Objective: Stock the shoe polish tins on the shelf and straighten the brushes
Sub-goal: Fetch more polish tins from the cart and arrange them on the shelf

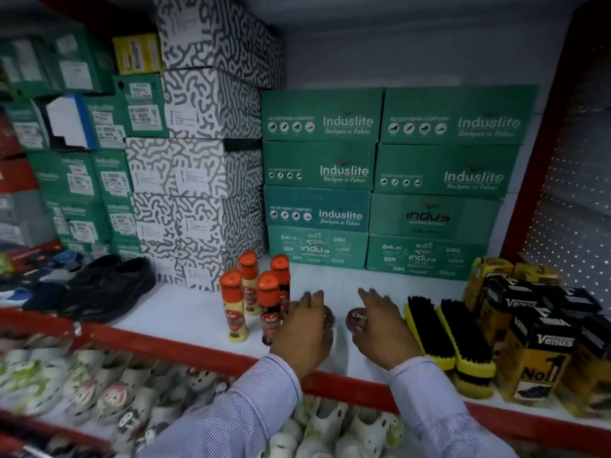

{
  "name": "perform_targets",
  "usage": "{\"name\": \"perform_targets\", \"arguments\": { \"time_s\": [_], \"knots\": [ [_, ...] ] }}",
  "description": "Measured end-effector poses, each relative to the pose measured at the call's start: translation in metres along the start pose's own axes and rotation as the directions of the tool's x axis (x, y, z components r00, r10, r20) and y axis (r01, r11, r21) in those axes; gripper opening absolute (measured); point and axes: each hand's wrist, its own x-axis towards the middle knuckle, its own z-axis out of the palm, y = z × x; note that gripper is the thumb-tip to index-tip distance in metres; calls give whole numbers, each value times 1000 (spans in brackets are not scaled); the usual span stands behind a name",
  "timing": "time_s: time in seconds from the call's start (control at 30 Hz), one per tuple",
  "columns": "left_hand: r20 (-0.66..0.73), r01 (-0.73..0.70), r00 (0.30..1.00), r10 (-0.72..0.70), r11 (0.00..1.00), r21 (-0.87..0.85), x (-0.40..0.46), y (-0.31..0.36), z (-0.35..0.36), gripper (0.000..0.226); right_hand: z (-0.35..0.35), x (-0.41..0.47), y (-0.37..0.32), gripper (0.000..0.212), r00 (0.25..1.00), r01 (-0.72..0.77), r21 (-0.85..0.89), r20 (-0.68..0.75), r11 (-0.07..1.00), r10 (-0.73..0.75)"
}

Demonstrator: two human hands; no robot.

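Two round dark red polish tins lie on the white shelf (185, 312). My left hand (305, 328) rests palm-down over the left tin (329, 316), which shows only at its right edge. My right hand (383, 325) covers most of the right tin (356, 319), its lid lettering partly visible. Whether either hand grips its tin or merely lies on it cannot be made out. Just right of my right hand, two yellow brushes with black bristles (428, 328) (464, 335) lie side by side, angled toward the shelf's front edge.
Several orange-capped liquid polish bottles (251, 292) stand left of my left hand. Yellow-and-black Venus boxes (535, 352) crowd the right end. Green shoe boxes (380, 180) line the back, patterned boxes (205, 166) and black shoes (109, 289) the left. A red rail (185, 348) edges the shelf.
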Motion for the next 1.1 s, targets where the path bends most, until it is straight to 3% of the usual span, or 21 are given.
{"name": "perform_targets", "arguments": {
  "time_s": [0.13,0.23,0.3,0.4,0.53,0.7,0.83,0.93,1.0,1.1],
  "knots": [
    [-189,-201,963,194,979,-21,-70,0,-6,59,7,-65,-6,77,969,185,29,-174,982,-177],
    [-251,-243,935,251,968,59,-129,-18,15,61,24,-114,-12,71,922,287,79,-293,955,-253],
    [-229,-235,941,250,968,92,-172,-38,42,63,50,-146,-13,61,907,324,113,-319,939,-274],
    [-71,-171,981,178,981,92,-238,-67,84,71,102,-193,-6,54,906,340,160,-319,927,-278],
    [203,18,978,-40,994,112,-319,-107,150,79,196,-262,14,55,958,283,167,-105,945,-268],
    [508,187,830,-231,973,135,-389,-147,225,88,298,-323,28,76,939,185,60,282,981,-195],
    [700,276,660,-273,955,112,-427,-164,281,79,380,-352,37,75,832,96,-57,552,994,-49],
    [806,268,524,-275,952,150,-444,-179,319,83,425,-363,43,66,742,32,-145,667,989,74],
    [851,246,458,-258,956,157,-451,-188,341,86,452,-368,48,66,693,-2,-195,706,981,142],
    [878,256,420,-232,958,131,-459,-199,369,84,482,-374,56,70,591,-15,-283,771,959,236]
  ]
}}
